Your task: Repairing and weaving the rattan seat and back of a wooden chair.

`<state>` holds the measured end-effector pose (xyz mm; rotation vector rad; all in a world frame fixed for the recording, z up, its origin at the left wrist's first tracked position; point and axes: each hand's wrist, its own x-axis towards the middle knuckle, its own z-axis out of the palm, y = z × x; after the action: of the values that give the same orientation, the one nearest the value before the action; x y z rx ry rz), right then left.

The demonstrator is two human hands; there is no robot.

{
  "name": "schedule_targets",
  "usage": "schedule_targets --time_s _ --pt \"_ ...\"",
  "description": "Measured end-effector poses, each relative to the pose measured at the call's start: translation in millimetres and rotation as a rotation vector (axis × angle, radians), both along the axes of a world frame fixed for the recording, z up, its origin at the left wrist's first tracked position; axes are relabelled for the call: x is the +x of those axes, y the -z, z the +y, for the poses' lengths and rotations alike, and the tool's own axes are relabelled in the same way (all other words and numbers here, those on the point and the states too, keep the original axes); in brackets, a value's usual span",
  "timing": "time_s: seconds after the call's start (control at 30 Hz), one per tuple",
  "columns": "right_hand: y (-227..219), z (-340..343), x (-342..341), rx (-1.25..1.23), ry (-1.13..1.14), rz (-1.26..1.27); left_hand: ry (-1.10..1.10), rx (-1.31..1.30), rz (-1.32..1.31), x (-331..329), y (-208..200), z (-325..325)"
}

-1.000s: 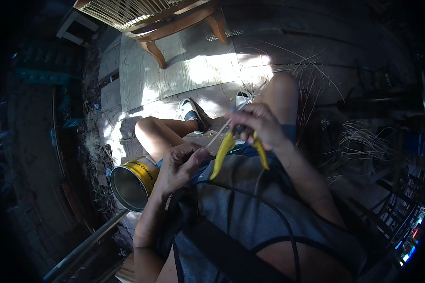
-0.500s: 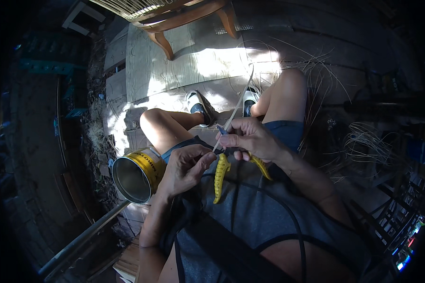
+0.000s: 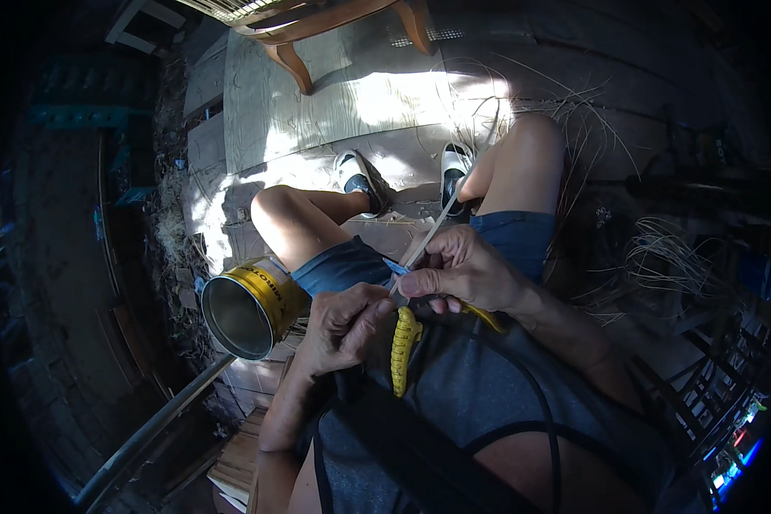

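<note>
A pale, thin cane strip (image 3: 437, 221) slants from beyond my right shoe down to my two hands over my lap. My left hand (image 3: 349, 325) is closed, pinching the near end of the strip between thumb and fingertips. My right hand (image 3: 467, 270) is closed around what look like pliers, their ribbed yellow handle (image 3: 401, 353) hanging below the fingers and the other handle showing at the wrist side. By the right thumb, a bluish metal part (image 3: 396, 267) meets the strip. The fingers hide most of the tool's head.
A yellow tin (image 3: 274, 291) lies with its mouth toward me, left of my knee, near a long pole (image 3: 158, 428). Ahead stands a wooden chair (image 3: 291, 64) with curved legs, on a board (image 3: 308, 111). Loose cane strands (image 3: 672, 257) are coiled at right.
Both hands have shifted slightly down and closer together along the strip. The strip's far end has swung right, and the yellow handle hangs lower.
</note>
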<state>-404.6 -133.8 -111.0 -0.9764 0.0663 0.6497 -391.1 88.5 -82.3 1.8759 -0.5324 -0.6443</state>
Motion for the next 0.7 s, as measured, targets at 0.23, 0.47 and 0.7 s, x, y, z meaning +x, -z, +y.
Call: schedule_targets --time_s 0.23,0.47,0.7 --pt "-6.4 -4.6 3.8 -0.023 0.049 0.002 0.033 0.028 0.064 -12.2 -13.9 32.2" --pt "1.0 -16.8 6.9 -0.057 0.121 -0.03 0.004 0.052 0.134 -21.8 -32.5 57.4" --pt "7.8 -61.2 22.3 -0.123 0.329 -0.045 -0.021 0.051 0.155 -24.7 -26.9 76.1"
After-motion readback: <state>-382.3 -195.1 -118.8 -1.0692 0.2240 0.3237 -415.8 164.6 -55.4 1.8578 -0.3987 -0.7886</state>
